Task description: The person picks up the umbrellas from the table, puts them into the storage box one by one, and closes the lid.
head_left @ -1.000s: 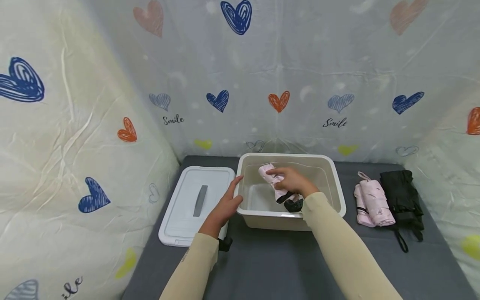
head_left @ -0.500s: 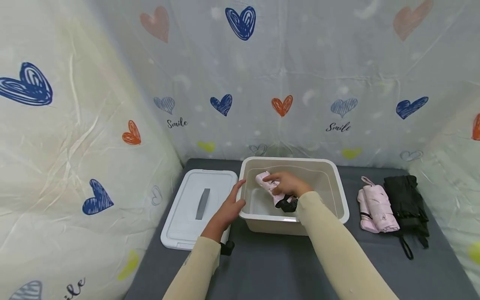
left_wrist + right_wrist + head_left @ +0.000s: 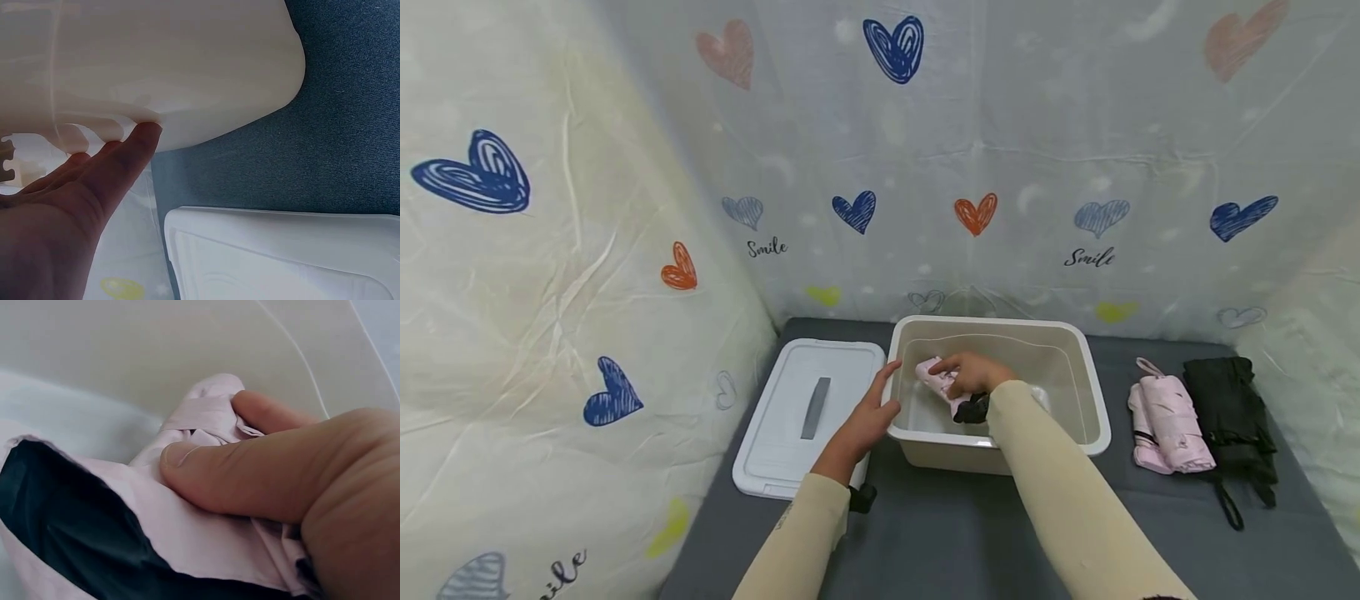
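Observation:
My right hand (image 3: pixel 979 372) is inside the beige plastic bin (image 3: pixel 1000 322) and grips a pink folded umbrella (image 3: pixel 931 377). In the right wrist view, the thumb presses on the pink cloth of the umbrella (image 3: pixel 159 509) near its strap, and a finger curls round the far side. A dark inner lining shows in its folds. Part of the umbrella is hidden under the right hand and sleeve. My left hand (image 3: pixel 862 425) rests against the bin's left side; in the left wrist view its straight fingers touch the outer wall (image 3: pixel 175 62).
A white lid (image 3: pixel 782 417) with a grey handle lies left of the bin. To the right are two rolled pink umbrellas (image 3: pixel 1176 421) side by side and a black umbrella (image 3: pixel 1228 417) with a loop. A heart-printed curtain (image 3: pixel 1030 125) stands behind the dark grey table (image 3: pixel 970 533).
The right hand has lowered the pink umbrella a little deeper into the bin. The left hand keeps its place at the bin's side. The head view has shifted slightly.

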`<state>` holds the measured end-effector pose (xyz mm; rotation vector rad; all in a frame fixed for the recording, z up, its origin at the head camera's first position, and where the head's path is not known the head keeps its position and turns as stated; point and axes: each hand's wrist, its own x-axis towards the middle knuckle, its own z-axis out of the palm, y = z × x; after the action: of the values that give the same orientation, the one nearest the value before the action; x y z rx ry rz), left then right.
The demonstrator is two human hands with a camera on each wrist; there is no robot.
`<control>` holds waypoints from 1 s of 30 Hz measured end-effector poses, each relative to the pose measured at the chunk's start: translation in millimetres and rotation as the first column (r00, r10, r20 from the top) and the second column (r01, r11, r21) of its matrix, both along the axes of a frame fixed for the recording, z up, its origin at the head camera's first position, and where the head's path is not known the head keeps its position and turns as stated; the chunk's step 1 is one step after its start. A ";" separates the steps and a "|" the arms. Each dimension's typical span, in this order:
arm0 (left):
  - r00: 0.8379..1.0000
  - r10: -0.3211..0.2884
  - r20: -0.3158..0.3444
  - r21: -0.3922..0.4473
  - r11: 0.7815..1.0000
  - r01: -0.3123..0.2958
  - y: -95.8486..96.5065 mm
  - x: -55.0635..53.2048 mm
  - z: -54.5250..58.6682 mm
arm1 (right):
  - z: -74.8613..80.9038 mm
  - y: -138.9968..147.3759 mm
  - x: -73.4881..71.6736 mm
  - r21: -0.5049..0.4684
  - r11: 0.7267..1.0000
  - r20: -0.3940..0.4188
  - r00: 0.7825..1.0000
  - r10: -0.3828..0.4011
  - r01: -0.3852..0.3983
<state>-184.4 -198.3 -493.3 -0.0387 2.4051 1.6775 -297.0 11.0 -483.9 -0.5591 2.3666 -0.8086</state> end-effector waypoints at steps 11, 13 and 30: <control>1.000 0.003 0.025 0.002 1.000 -0.003 4.8 -0.5 -1.8 | -5.9 -8.6 0.1 0.053 0.998 0.098 0.995 0.035 -0.040; 1.000 -0.001 0.016 0.001 1.000 0.001 5.1 -0.3 -2.4 | -7.1 -10.3 1.2 0.045 0.998 0.132 0.991 0.028 -0.034; 1.000 -0.015 -0.014 0.010 1.000 0.015 0.4 1.0 0.2 | -6.4 -25.1 -1.6 -0.032 0.999 0.264 0.963 0.044 -0.037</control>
<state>-183.4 -197.9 -493.1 -0.0070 2.4008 1.6888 -298.7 -14.1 -490.3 -0.4760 2.0964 -0.8417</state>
